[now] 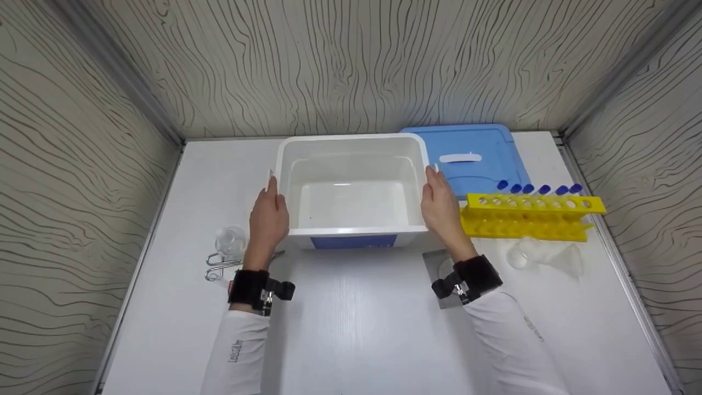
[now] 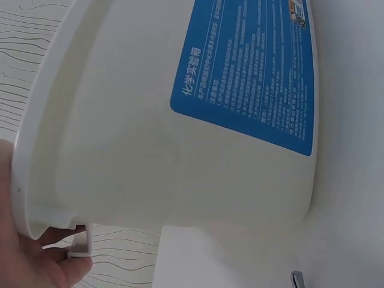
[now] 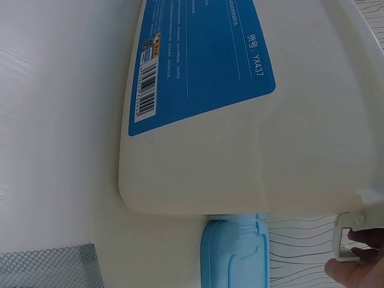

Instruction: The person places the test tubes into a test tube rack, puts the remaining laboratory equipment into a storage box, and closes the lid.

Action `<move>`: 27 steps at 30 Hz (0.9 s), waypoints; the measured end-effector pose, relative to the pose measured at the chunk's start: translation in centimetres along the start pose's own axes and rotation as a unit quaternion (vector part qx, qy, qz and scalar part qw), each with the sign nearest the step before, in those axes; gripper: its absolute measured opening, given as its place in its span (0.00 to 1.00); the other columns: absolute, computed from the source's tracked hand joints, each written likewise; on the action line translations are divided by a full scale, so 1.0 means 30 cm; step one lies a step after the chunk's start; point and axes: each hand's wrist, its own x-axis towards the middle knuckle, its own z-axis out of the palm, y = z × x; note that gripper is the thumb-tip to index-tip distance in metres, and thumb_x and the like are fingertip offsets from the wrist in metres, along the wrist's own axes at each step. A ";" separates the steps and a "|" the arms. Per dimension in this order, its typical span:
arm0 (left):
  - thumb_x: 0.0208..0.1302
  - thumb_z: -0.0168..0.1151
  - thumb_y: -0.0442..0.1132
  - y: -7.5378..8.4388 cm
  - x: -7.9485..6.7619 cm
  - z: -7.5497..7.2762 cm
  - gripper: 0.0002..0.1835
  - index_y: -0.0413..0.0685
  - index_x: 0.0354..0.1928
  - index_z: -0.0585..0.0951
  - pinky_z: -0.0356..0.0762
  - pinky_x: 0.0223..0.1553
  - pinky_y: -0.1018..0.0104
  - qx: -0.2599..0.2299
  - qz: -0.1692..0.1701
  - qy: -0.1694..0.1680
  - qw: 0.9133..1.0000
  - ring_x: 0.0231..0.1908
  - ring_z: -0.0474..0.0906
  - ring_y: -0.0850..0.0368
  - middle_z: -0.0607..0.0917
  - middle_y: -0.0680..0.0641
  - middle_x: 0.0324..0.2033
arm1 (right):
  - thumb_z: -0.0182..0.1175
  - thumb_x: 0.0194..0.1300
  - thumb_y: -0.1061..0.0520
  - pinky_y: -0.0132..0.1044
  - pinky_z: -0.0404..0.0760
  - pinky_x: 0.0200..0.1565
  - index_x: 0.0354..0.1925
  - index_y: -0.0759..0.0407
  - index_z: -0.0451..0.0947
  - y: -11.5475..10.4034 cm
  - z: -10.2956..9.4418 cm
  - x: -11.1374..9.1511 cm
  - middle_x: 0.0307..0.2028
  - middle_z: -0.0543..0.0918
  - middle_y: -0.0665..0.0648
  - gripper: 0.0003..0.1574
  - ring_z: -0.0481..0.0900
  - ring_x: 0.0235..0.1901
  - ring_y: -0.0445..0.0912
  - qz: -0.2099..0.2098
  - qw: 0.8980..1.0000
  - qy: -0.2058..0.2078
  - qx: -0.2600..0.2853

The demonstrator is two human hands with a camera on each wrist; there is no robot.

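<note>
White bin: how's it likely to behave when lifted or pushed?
Probably light for its size: the white bin shows a bare interior. Likely fairly stiff, given its walls holding a boxy shape. Tipping seems unlikely if pushed low, as its floor looks broad and flat.

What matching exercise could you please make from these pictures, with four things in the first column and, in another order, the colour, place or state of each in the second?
Things:
1. Box
2. Lid
3. Test-tube rack
4. Mesh sheet

Descriptions:
A. Yellow
B. Grey, lying flat on the table
C. Held at its two ends by the left hand and the right hand
D. Light blue, with a white handle

Right pairs: 1-C, 2-D, 3-A, 4-B.
</note>
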 end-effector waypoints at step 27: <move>0.78 0.36 0.45 0.001 -0.052 0.002 0.30 0.46 0.78 0.53 0.56 0.76 0.43 0.002 -0.026 0.002 1.000 0.76 0.56 0.39 0.62 0.35 0.74 | 0.38 0.80 0.55 0.54 0.47 0.79 0.77 0.59 0.51 0.004 -0.002 -0.034 0.77 0.56 0.59 0.32 0.49 0.79 0.56 0.016 1.000 -0.004 -0.007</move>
